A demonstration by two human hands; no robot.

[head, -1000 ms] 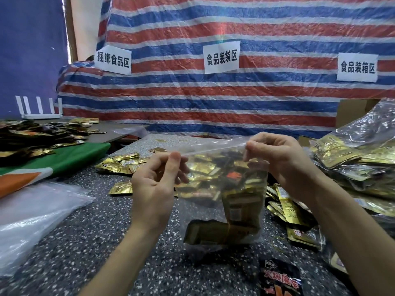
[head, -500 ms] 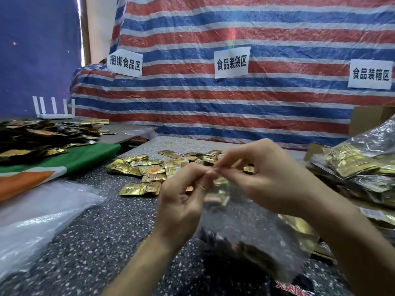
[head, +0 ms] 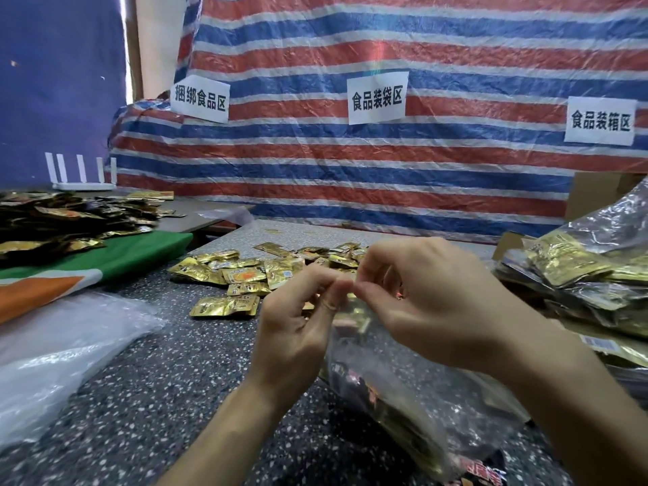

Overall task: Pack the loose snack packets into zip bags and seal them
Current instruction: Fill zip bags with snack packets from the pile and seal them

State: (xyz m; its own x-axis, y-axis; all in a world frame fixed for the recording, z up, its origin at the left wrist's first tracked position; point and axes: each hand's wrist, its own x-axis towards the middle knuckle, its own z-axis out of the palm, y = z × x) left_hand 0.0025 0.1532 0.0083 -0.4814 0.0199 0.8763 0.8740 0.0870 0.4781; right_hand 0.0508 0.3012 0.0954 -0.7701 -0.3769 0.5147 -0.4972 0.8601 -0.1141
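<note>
Here, both forearms rose from the lower edge of the view and the two hands met in the middle. The left hand (head: 298,331) stood with its palm turned inward, thumb and forefinger curled and pinching the top edge of the zip bag (head: 403,398). The right hand (head: 431,310) arched in from the other side, its thumb and forefinger pinching the same edge, so that the fingertips (head: 338,287) of both hands touched. The right hand's other fingers curved loosely above the pinch.

The bag hung below the fingers and slumped toward the person onto the table (head: 157,398). It was thin, clear, crinkled film, cloudy with glare, and gold and dark packets showed blurred through it. Whether its zip was closed along the whole width could not be told.

Beyond the fingertips lay the loose snack packets (head: 228,275), small flat rectangles of wrinkled gold foil scattered on the speckled dark-grey tabletop. To the right of the right hand's knuckles, filled bags (head: 578,275) of the same glossy film were heaped. Left of the left hand lay a limp sheet of clear plastic (head: 52,363), and past it a smooth green cloth (head: 133,254).
</note>
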